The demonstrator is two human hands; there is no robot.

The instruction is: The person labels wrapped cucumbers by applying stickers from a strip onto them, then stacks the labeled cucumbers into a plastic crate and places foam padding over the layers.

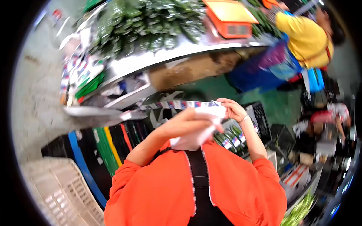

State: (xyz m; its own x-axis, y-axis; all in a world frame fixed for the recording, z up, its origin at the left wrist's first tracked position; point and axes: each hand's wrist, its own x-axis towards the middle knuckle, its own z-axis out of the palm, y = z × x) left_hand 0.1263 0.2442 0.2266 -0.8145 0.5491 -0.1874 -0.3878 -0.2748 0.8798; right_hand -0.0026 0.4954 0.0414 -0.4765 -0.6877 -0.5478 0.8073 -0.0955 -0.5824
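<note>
My right hand (pixel 233 110) pinches the end of a strip of printed labels (pixel 181 105) between thumb and fingers. The strip stretches leftward from there at about chest height. My left hand (pixel 192 123), smeared by motion, is closed on a crumpled white sheet (pixel 192 141) that looks like paper, held in front of my chest. Part of the sheet hides the left fingertips. Below my right hand, green vegetables in packs with labels (pixel 236 142) lie in a black crate (pixel 260 118).
A metal table (pixel 139 60) ahead bears piled green vegetables (pixel 147 22) and an orange scale (pixel 233 20). Stacked coloured crates (pixel 102 147) and a beige basket (pixel 60 184) stand at left. A person in yellow (pixel 305 37) works at far right beside a blue bag (pixel 260 69).
</note>
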